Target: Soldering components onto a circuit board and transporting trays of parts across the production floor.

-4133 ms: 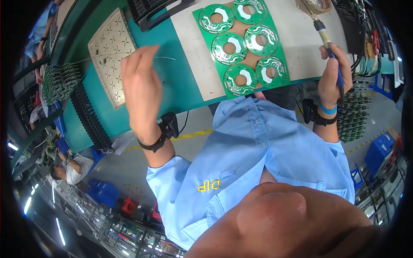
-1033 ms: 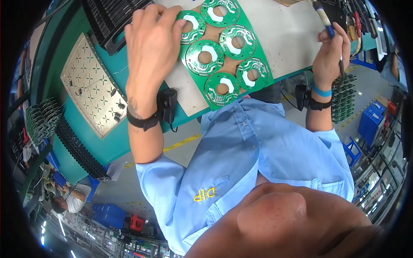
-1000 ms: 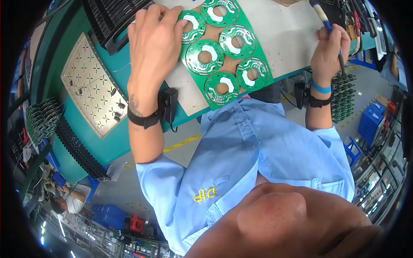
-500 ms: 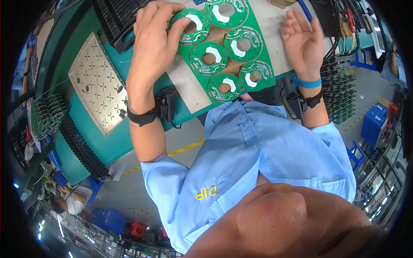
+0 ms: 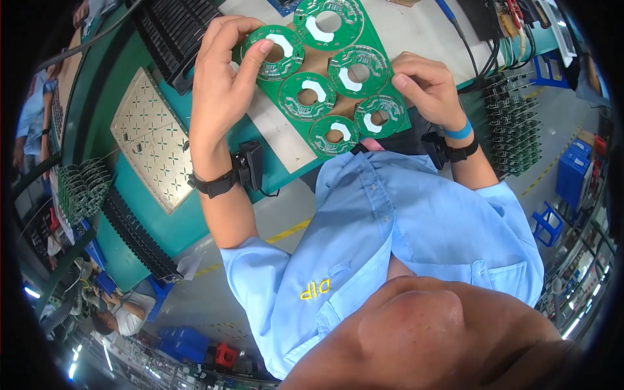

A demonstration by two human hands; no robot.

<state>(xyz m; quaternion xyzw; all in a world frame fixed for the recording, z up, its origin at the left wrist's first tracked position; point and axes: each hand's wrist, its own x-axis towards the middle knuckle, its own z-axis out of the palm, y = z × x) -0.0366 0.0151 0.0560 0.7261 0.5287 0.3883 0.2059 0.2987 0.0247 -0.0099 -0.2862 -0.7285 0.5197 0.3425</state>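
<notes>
The left hand (image 5: 224, 81) grasps the green panel (image 5: 373, 31) at its far left side, the thumb laid over the edge of a round board (image 5: 290, 65) and the fingers curled round the panel's border. The right hand (image 5: 428, 88) is bent at the panel's right edge, its thumb tip at or just beside the rim; whether it truly grips there cannot be told. The panel lies in front of the person, over the pale mat (image 5: 286, 144) at the near edge of the surface (image 5: 188, 222), its near end close to the blue shirt (image 5: 354, 201). It carries six round boards in two columns, each with a central hole and a white patch. For a steady hold, both hands would do best pinching the green border at matching heights, with the left thumb slid off the round board so that its small parts are not pressed or smeared. Keeping the panel level and the near end off the shirt should stop the round boards from shifting. The blue-handled tool (image 5: 446, 9) at far right, with its dark cord, deserves clearance from the right wrist; the perforated plate (image 5: 155, 140) stands well apart on the left.
</notes>
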